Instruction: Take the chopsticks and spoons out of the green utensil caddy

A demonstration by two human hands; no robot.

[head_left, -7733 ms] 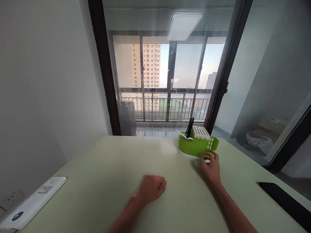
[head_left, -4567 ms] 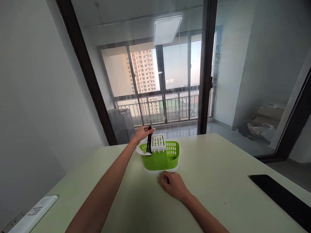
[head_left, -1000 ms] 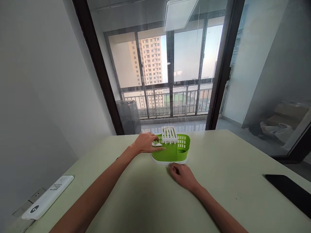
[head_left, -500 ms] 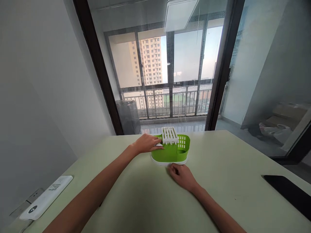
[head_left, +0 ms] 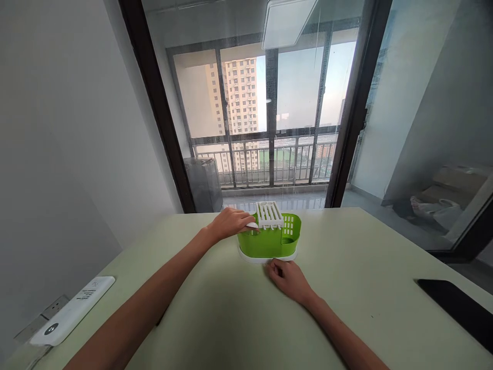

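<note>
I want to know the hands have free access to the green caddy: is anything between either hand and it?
Nothing visible is. The left hand rests on the left end of the green caddy, fingers over a small white piece at its rim. The right hand lies on the table against the caddy's white base.

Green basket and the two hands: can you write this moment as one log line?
left hand: on green basket left rim, pinching small white piece | right hand: on table, touching white base | white rack: on top
</note>
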